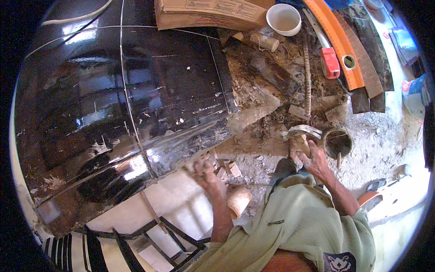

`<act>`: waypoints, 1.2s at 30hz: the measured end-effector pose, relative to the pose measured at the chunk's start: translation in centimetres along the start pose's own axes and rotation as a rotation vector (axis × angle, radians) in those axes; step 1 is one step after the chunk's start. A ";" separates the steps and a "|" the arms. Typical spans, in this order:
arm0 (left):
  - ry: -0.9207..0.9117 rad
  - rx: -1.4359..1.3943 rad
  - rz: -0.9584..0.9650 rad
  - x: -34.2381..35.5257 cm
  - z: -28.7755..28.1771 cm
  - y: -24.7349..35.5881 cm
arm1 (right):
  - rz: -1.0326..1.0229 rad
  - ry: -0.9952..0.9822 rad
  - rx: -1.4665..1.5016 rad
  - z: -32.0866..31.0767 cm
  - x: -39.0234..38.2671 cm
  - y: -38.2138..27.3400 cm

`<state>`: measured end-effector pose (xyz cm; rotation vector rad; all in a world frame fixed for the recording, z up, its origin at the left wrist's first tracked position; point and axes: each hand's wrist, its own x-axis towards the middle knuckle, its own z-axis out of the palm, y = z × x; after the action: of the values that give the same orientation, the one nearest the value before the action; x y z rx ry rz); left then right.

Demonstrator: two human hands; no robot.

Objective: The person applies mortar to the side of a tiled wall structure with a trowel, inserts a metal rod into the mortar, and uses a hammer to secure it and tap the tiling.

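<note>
My right hand (316,161) is closed round the handle of a claw hammer (304,130), whose metal head points up and across in front of me. Beside the broken front edge of the dark glossy tiles (181,90), my left hand (206,174) hangs low; its fingers are blurred, and I cannot make out whether they hold anything. Small reddish-brown broken pieces (233,169) lie just right of that hand. A tan cup-shaped piece (239,199) rests close to my left forearm.
Rubble and dirt cover the ground ahead, with a ribbed metal rod (307,77) on it. An orange level (339,43), a red-bodied tool (330,62) and a white bowl (284,20) lie farther off. A cardboard box (208,13) sits on the tiles. Black metal railing (124,249) stands lower left.
</note>
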<state>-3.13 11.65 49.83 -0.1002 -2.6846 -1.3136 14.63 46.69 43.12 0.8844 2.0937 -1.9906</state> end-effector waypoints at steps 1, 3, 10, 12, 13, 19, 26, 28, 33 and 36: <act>-0.119 0.201 0.048 -0.8 1.6 0.2 | 0.016 -0.016 0.000 0.1 0.2 -0.2; -0.267 0.496 0.273 -2.3 5.7 4.8 | -0.055 0.013 0.035 1.3 0.7 0.9; -0.126 -0.963 -0.864 -1.9 10.4 1.0 | -0.002 -0.026 0.031 0.4 3.1 -4.8; -0.051 -1.207 -1.003 -1.3 11.2 0.6 | -0.017 0.024 -0.018 -0.1 4.6 -6.2; -0.030 -1.219 -1.052 -0.9 11.6 1.5 | -0.085 0.092 0.049 -0.3 5.5 -7.0; 0.067 -1.286 -1.116 -0.1 13.4 3.9 | -0.297 0.242 -0.062 -2.0 10.8 -7.5; 0.064 -1.380 -1.131 -0.4 13.3 3.9 | -0.110 0.200 0.109 -3.7 13.4 -7.3; 0.077 -1.381 -1.128 -0.7 13.2 3.9 | 0.040 0.202 0.220 -4.0 13.0 -10.0; -0.006 -1.374 -1.016 -1.9 12.4 4.5 | -0.084 0.261 0.121 -4.9 14.3 -10.0; -0.089 -1.299 -0.901 -2.4 12.2 3.8 | -0.096 0.265 0.150 -5.4 15.7 -9.5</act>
<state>-1.63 23.64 45.03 0.9872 -1.3887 -3.0599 -1.25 57.25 44.73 1.1525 2.1798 -2.2123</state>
